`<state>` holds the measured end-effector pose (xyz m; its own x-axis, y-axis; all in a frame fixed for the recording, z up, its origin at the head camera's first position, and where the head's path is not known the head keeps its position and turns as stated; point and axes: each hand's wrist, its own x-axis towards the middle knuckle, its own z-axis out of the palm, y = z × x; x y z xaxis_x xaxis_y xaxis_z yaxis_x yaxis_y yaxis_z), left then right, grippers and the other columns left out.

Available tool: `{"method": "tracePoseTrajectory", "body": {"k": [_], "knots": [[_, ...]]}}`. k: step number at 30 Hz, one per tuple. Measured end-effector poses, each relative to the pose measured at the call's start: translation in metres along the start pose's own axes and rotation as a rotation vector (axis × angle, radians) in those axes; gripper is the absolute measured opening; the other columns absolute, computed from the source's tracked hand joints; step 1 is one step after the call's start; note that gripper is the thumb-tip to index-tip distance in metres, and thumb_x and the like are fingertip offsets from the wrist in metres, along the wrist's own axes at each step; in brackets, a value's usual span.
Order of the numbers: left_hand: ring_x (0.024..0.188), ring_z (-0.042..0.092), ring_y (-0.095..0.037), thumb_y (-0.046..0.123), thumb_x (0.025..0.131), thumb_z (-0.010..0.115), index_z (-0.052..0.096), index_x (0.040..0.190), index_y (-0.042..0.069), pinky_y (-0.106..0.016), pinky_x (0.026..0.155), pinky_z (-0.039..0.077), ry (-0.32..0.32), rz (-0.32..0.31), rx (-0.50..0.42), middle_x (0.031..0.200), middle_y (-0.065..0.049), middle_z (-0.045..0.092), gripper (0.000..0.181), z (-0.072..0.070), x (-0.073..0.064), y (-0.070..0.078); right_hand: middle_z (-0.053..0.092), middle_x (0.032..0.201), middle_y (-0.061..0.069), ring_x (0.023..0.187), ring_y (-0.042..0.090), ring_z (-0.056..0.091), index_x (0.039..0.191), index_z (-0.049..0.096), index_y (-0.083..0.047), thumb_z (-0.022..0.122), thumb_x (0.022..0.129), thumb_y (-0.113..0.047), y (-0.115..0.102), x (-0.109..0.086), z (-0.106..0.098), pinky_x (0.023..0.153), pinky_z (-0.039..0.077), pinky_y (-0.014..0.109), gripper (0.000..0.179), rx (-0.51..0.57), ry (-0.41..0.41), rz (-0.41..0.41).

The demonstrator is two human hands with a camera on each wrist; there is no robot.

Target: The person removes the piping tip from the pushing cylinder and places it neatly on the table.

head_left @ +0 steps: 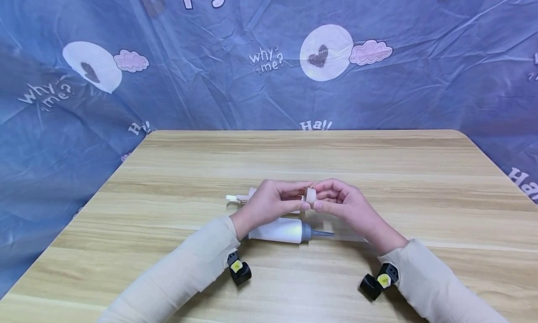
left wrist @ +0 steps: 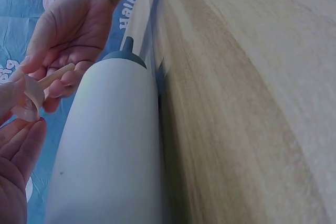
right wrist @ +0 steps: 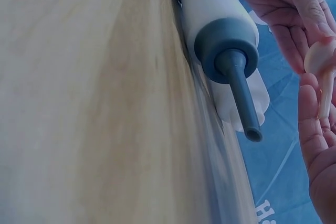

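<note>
Both hands meet over the table around a pale pinkish nozzle cap (head_left: 310, 196) with a thin spout, which shows in the left wrist view. My left hand (head_left: 269, 201) pinches its rim between thumb and fingers. From the other side my right hand (head_left: 342, 200) pinches it too, its curled fingers beside the spout (left wrist: 58, 75). Just in front of the hands, a white squeeze bottle (head_left: 275, 230) lies on its side, its grey nozzle (head_left: 322, 233) pointing right. A second pale bottle (right wrist: 257, 95) lies behind it, partly hidden by the left hand.
A pale narrow piece with a white end (head_left: 231, 198) sticks out left of the left hand. The wooden table (head_left: 399, 164) extends around the hands, and a blue printed curtain (head_left: 235, 89) hangs behind it. Black wrist cameras (head_left: 240, 272) sit under both sleeves.
</note>
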<state>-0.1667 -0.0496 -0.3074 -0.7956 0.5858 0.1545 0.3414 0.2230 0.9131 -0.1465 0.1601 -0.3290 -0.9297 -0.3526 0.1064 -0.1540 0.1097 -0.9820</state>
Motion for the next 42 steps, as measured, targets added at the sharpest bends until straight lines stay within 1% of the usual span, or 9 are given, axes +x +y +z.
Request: {"method": "tracePoseTrajectory", "body": {"k": [3,7,10,16,20,25,29,34,42], "knots": [[0.101,0.064,-0.015,0.011,0.079,0.072,0.058,0.125,0.008,-0.020,0.079,0.051,0.023,-0.010,0.015,0.120,-0.011,0.061,0.047,-0.002,0.000,-0.001,0.067,0.092,-0.003,0.085,0.010,0.064,0.112,0.053,0.002,0.066,0.083,-0.006,0.000,-0.001,-0.001,0.078,0.052,0.024,0.033,-0.016,0.012,0.012],[0.103,0.063,-0.016,0.010,0.079,0.072,0.058,0.125,0.005,-0.020,0.080,0.051,0.044,0.001,0.010,0.118,-0.014,0.062,0.048,-0.004,-0.001,-0.002,0.067,0.089,-0.002,0.081,0.010,0.063,0.111,0.052,0.008,0.067,0.082,-0.006,0.001,-0.001,-0.002,0.075,0.052,0.023,0.035,-0.037,0.026,0.026],[0.104,0.063,-0.018,0.008,0.079,0.071,0.057,0.124,0.002,-0.021,0.080,0.051,0.055,0.013,-0.004,0.117,-0.015,0.062,0.047,-0.006,-0.002,-0.003,0.067,0.085,-0.004,0.079,0.010,0.063,0.107,0.054,0.009,0.066,0.082,-0.003,0.001,-0.001,-0.003,0.072,0.052,0.023,0.030,-0.046,0.030,0.028],[0.103,0.063,-0.018,0.009,0.080,0.071,0.058,0.124,0.004,-0.021,0.080,0.051,0.073,0.018,0.000,0.118,-0.014,0.062,0.047,-0.010,-0.004,-0.006,0.067,0.081,-0.003,0.077,0.011,0.063,0.100,0.059,0.006,0.063,0.084,-0.004,0.000,-0.003,-0.007,0.071,0.052,0.025,0.019,-0.066,0.034,0.030],[0.104,0.063,-0.019,0.010,0.079,0.072,0.058,0.124,0.003,-0.021,0.081,0.051,0.070,0.020,-0.001,0.119,-0.015,0.061,0.048,-0.011,-0.005,-0.006,0.067,0.079,-0.004,0.075,0.010,0.063,0.099,0.061,0.004,0.062,0.086,-0.005,0.000,-0.004,-0.009,0.071,0.052,0.024,0.016,-0.066,0.048,0.024],[0.103,0.063,-0.018,0.009,0.078,0.072,0.058,0.124,0.004,-0.021,0.080,0.051,0.065,0.007,-0.003,0.119,-0.015,0.061,0.048,-0.011,-0.006,-0.005,0.065,0.075,-0.005,0.070,0.009,0.060,0.090,0.063,-0.007,0.063,0.085,-0.004,0.000,-0.005,-0.011,0.066,0.051,0.024,0.006,-0.051,0.066,-0.003],[0.103,0.063,-0.018,0.009,0.079,0.072,0.058,0.124,0.005,-0.020,0.080,0.051,0.062,-0.015,0.009,0.121,-0.013,0.061,0.048,-0.011,-0.007,-0.005,0.063,0.071,-0.006,0.066,0.008,0.059,0.084,0.062,-0.012,0.064,0.085,-0.003,0.000,-0.005,-0.011,0.064,0.050,0.023,0.009,-0.043,0.079,-0.036],[0.103,0.063,-0.017,0.009,0.079,0.072,0.058,0.124,0.006,-0.020,0.080,0.051,0.054,-0.028,0.007,0.123,-0.011,0.060,0.048,-0.009,-0.007,-0.003,0.064,0.072,-0.005,0.067,0.009,0.060,0.085,0.063,-0.009,0.064,0.085,-0.004,-0.001,-0.005,-0.009,0.065,0.051,0.023,0.005,-0.026,0.083,-0.047],[0.101,0.064,-0.020,0.004,0.079,0.071,0.058,0.123,0.002,-0.022,0.078,0.052,0.030,-0.016,-0.051,0.122,-0.016,0.059,0.047,-0.008,-0.008,-0.003,0.065,0.073,-0.004,0.067,0.009,0.061,0.087,0.062,-0.005,0.063,0.085,-0.002,-0.001,-0.003,-0.006,0.065,0.051,0.024,0.004,-0.015,0.059,-0.063]]}}
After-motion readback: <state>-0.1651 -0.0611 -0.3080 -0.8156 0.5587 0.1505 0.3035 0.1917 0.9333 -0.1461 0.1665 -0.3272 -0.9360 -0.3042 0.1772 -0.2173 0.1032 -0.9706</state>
